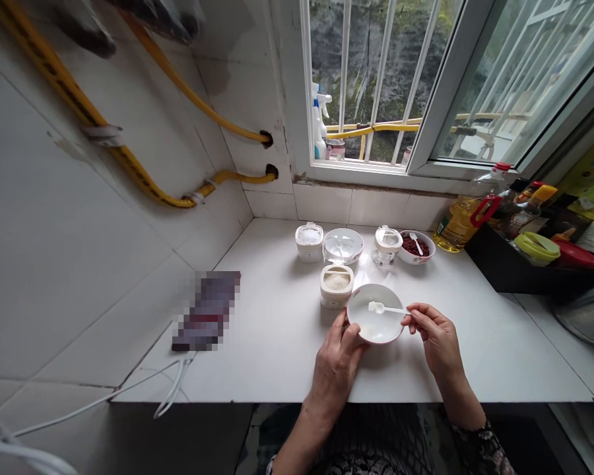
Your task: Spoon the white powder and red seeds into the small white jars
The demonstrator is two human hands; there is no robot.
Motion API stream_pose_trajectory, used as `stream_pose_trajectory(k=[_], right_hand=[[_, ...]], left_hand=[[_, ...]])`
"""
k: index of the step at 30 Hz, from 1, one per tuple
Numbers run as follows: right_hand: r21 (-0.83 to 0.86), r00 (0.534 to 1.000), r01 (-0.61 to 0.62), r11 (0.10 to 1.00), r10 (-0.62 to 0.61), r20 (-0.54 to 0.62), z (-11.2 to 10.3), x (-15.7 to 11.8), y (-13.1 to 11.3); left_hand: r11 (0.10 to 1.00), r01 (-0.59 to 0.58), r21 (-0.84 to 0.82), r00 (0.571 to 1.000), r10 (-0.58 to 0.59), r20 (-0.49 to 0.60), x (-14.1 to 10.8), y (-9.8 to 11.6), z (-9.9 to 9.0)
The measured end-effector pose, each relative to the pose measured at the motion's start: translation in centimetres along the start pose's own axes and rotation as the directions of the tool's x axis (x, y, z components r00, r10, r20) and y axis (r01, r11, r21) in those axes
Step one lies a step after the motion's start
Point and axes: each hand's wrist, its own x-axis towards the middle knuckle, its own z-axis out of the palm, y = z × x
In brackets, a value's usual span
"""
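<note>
White bench point(272, 316) before me, a left hand point(336, 359) and right hand point(436, 336) at work near its front edge. Between them, a white bowl point(383, 328), its near-left rim gripped by the left fingers. Just behind stands an open jar point(336, 299) of pale granules. Over the bowl, the right fingers pinch a small spoon point(392, 309) by its handle. Spooning looks like the step in hand; the next move seems to call for a steady bowl and level spoon

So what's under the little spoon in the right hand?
The white bowl. The spoon covers one patch of its inside, so I can't see what's there.
</note>
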Motion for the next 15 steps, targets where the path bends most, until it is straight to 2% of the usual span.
stream_pose_trajectory(k=[6, 10, 12, 13, 14, 15], right_hand=[[0.018, 0.995, 0.09, 0.996, -0.09, 0.037, 1.0, 1.6, -1.8], [-0.033, 0.965, 0.258, 0.966, -0.256, 0.057, 3.3, 2.4, -3.4], [-0.125, 0.919, 0.393, 0.911, -0.385, 0.086, 4.6, 2.5, -3.5], [-0.197, 0.876, 0.483, 0.853, -0.469, 0.116, 5.3, 2.5, -3.4], [-0.276, 0.811, 0.584, 0.763, -0.559, 0.173, 5.8, 2.6, -3.2], [-0.343, 0.721, 0.691, 0.637, -0.644, 0.257, 6.2, 2.6, -2.9]], left_hand=[[1.0, -0.005, -0.003, 1.0, 0.005, -0.012, 0.0, 0.0, 0.1], [1.0, -0.019, 0.002, 0.999, 0.019, -0.026, 0.1, 0.1, 0.1], [1.0, -0.024, 0.006, 0.999, 0.024, -0.029, 0.1, 0.1, 0.1], [1.0, -0.023, 0.005, 0.999, 0.023, -0.027, 0.1, 0.1, 0.1], [1.0, -0.018, 0.002, 1.0, 0.018, -0.024, 0.1, 0.1, 0.2], [1.0, -0.014, -0.003, 1.0, 0.014, -0.024, 0.1, 0.1, 0.2]])
